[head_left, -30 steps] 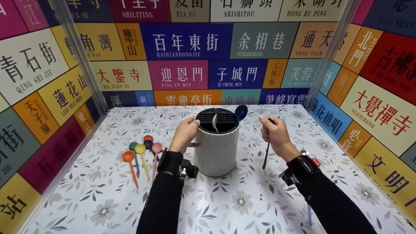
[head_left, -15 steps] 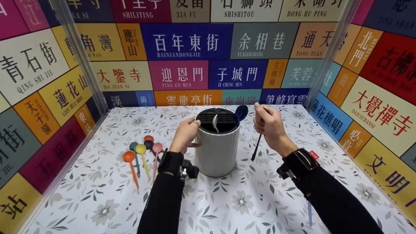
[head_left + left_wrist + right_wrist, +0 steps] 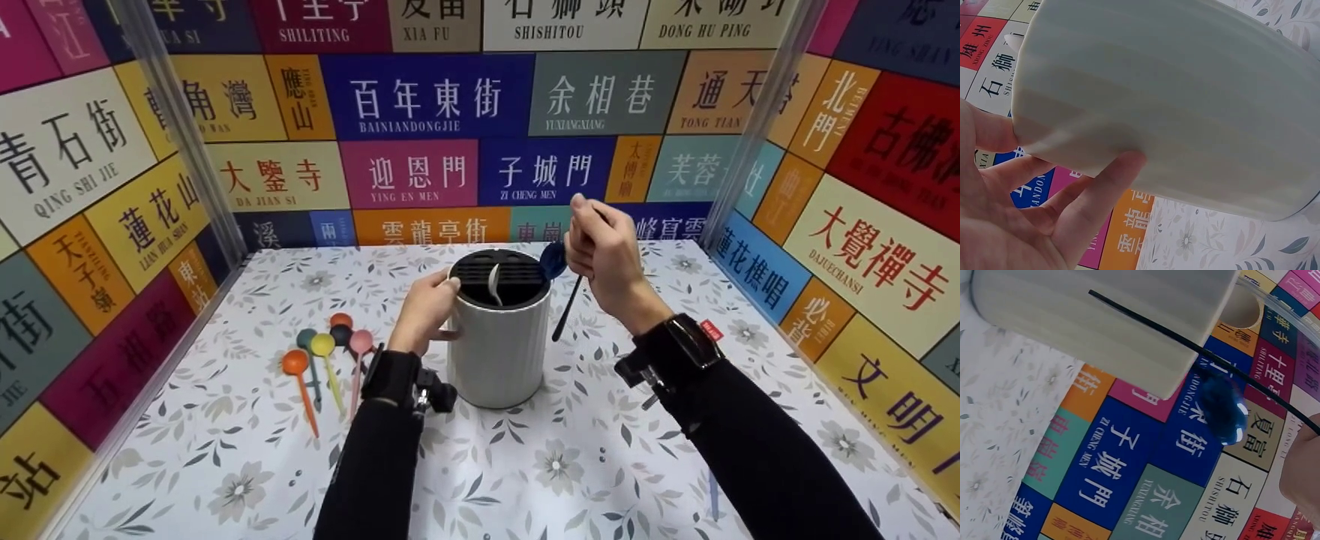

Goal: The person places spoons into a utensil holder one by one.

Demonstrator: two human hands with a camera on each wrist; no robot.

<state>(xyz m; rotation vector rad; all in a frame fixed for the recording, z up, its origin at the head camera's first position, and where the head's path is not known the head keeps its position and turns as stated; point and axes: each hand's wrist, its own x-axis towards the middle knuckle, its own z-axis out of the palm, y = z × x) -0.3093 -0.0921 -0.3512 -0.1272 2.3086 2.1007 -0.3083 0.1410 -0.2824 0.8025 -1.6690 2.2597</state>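
Observation:
My left hand [image 3: 426, 311] grips the white ribbed utensil holder [image 3: 496, 360], thumb at its rim and fingers against its side. One fingertip [image 3: 1131, 160] presses the wall in the left wrist view. Raised beside the holder's right rim, my right hand [image 3: 606, 259] holds a thin black long-handled utensil [image 3: 568, 309], pointing down and slanting. Its upper end is hidden in the fist. A dark blue glossy spoon [image 3: 1221, 410] sticks out of the holder's right side, partly behind the right hand in the head view. A pale curved spoon [image 3: 493, 285] stands in the slotted black top [image 3: 517, 294].
Several coloured spoons lie left of the holder, among them an orange spoon [image 3: 295, 364], a yellow spoon [image 3: 323, 346] and a pink spoon [image 3: 361, 343]. A lavender handle [image 3: 713, 495] shows beside the right sleeve. Sign-covered panels [image 3: 431, 97] enclose the flower-patterned table [image 3: 247, 487].
My right hand has risen and moved left toward the holder with the black utensil, now overlapping the blue spoon. The left hand and the holder stay in place.

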